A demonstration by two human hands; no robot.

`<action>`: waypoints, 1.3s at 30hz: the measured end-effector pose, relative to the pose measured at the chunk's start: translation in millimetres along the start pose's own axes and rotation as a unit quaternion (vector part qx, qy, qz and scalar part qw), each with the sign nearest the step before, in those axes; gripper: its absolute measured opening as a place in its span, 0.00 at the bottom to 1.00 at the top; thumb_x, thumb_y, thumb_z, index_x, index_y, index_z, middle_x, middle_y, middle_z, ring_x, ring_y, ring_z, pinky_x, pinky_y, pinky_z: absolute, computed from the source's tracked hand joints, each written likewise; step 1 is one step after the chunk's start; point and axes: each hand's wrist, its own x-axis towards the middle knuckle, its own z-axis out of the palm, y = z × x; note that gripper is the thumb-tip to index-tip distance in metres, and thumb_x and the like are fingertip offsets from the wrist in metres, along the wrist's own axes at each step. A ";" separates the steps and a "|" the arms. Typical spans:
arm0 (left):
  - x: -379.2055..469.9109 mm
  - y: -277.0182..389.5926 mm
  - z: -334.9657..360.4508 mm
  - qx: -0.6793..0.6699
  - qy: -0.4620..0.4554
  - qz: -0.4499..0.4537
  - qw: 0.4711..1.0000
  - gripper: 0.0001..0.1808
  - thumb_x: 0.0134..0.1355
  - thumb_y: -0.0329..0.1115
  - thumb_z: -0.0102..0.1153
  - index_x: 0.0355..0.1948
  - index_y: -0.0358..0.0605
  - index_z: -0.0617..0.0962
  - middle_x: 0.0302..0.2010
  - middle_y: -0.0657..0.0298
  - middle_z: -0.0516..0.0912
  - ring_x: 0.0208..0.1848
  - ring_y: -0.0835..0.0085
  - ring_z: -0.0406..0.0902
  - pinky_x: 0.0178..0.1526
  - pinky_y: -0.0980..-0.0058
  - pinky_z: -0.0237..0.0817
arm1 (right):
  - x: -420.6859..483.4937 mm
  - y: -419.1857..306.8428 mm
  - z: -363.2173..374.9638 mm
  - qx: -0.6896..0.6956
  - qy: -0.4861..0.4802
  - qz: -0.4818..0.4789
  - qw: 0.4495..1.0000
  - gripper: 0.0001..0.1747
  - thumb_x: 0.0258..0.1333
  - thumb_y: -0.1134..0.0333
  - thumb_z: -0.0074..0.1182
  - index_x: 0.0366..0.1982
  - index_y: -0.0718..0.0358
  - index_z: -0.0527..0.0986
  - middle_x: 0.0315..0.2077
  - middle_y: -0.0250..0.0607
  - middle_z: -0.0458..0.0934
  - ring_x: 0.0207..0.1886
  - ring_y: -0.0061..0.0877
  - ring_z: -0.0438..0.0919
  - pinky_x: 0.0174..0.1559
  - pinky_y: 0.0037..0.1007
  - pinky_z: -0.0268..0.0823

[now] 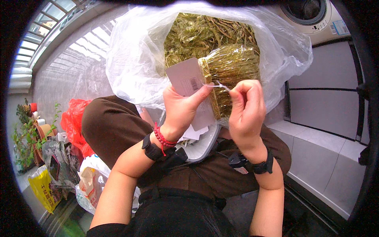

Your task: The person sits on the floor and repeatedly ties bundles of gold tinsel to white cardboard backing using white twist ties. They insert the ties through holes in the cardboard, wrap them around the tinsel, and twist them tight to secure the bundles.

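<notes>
My left hand [185, 103] grips a pale cardboard card [183, 75] that bears a barcode and small print. Gold tinsel fringe [234, 63] with a shiny braided band lies along the card's right edge. Between my hands runs a thin whitish tie [219, 86] with a knot or twist near its middle. My right hand [248, 111] pinches the tie's right end between thumb and curled fingers, while the left thumb presses near its other end. Behind the card, a large translucent plastic bag [133, 56] stands open, full of loose gold tinsel [204, 35].
A light plastic tub [204, 152] with paper scraps sits between my legs. To the left are a red plastic bag [75, 124], potted plants [29, 139], a yellow bag [44, 189] and a phone [54, 167]. A front-loading washing machine [321, 22] and grey cabinets [322, 112] stand at right.
</notes>
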 end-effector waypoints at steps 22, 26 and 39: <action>3.2 -4.8 -3.5 0.018 0.000 0.034 0.999 0.14 0.56 0.24 0.68 0.44 0.37 0.82 0.40 0.64 0.86 0.39 0.78 0.81 0.44 0.78 0.72 | 31.3 6.0 -43.7 -0.094 -0.088 0.076 0.989 0.10 0.50 0.78 0.55 0.37 0.62 0.76 0.36 0.44 0.75 0.40 0.39 0.75 0.45 0.37 0.67; 0.0 -3.8 -0.5 0.007 -0.012 0.018 1.000 0.14 0.56 0.24 0.68 0.44 0.37 0.82 0.40 0.64 0.86 0.39 0.78 0.81 0.44 0.78 0.72 | 31.2 8.5 -40.8 -0.088 -0.096 -0.077 0.988 0.16 0.42 0.82 0.50 0.33 0.59 0.80 0.37 0.42 0.74 0.45 0.40 0.72 0.50 0.36 0.64; -0.4 1.7 -3.2 0.055 -0.030 0.002 0.998 0.12 0.57 0.25 0.68 0.42 0.38 0.83 0.38 0.65 0.86 0.38 0.80 0.81 0.42 0.79 0.71 | 30.4 5.5 -42.5 -0.221 -0.003 -0.097 0.971 0.12 0.39 0.80 0.56 0.32 0.63 0.79 0.35 0.41 0.77 0.42 0.39 0.75 0.46 0.39 0.69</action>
